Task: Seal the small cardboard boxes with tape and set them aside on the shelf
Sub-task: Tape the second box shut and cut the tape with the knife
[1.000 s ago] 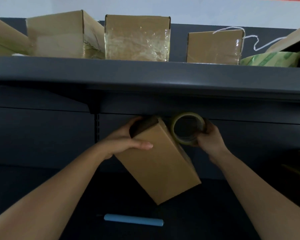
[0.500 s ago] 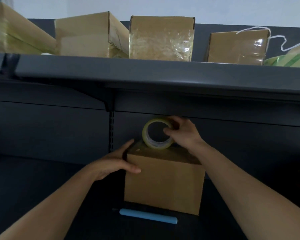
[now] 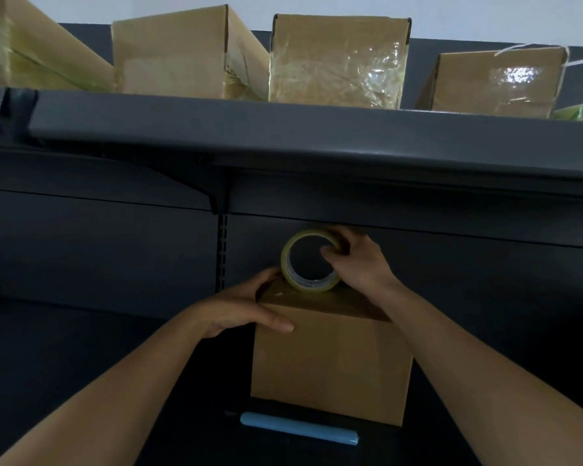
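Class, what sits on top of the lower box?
A tape roll stands on edge on the box, pinched by the right hand; the left hand grips its top corner. Its inside is hidden.

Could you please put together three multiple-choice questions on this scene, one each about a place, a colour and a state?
1. Where is the tape roll?
A. on top of the box
B. on the floor
C. inside a drawer

2. What colour is the stick lying in front of the box?
A. red
B. blue
C. white

3. What is the right hand doing?
A. hanging idle
B. pointing at the wall
C. gripping the tape roll

Answers: 1 A, the roll rests on the box's top; 2 B, it is plainly light blue; 3 C, its fingers curl round the roll's rim, while the left hand holds the box's corner.
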### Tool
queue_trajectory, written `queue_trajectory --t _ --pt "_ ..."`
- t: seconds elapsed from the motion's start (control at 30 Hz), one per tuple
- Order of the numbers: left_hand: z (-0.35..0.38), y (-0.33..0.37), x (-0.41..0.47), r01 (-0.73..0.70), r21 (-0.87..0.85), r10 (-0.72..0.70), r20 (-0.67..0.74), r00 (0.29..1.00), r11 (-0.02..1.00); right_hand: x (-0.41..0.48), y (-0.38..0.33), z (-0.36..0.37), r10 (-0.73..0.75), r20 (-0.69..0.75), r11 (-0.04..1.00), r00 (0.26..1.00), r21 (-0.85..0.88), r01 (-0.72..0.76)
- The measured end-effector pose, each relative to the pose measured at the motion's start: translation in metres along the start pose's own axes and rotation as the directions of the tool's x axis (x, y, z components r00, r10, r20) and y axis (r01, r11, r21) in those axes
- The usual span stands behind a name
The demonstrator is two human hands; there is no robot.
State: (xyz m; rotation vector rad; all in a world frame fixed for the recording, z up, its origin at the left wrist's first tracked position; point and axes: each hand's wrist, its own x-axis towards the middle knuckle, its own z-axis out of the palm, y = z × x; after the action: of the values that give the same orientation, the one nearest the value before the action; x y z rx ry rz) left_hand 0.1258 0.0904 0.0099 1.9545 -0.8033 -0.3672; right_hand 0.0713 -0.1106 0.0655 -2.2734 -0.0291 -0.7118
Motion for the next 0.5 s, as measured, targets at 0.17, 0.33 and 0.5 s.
queue_trajectory --t 0.17,0.33,0.5 --pt "-0.003 0.000 0.001 0.026 0.076 -0.027 0.016 1.000 0.997 0.006 0.012 0.004 -0.003 0.055 0.999 0.998 -0.035 0.005" --pt "-0.007 0.000 0.000 0.093 0.178 -0.102 0.044 0.994 0.980 0.015 0.019 -0.002 -0.059 0.038 0.996 0.998 -0.066 0.061" --pt "-0.008 0.004 0.000 0.102 0.224 -0.120 0.071 0.990 0.969 0.014 0.032 -0.024 -0.115 -0.033 0.956 0.993 -0.275 0.102"
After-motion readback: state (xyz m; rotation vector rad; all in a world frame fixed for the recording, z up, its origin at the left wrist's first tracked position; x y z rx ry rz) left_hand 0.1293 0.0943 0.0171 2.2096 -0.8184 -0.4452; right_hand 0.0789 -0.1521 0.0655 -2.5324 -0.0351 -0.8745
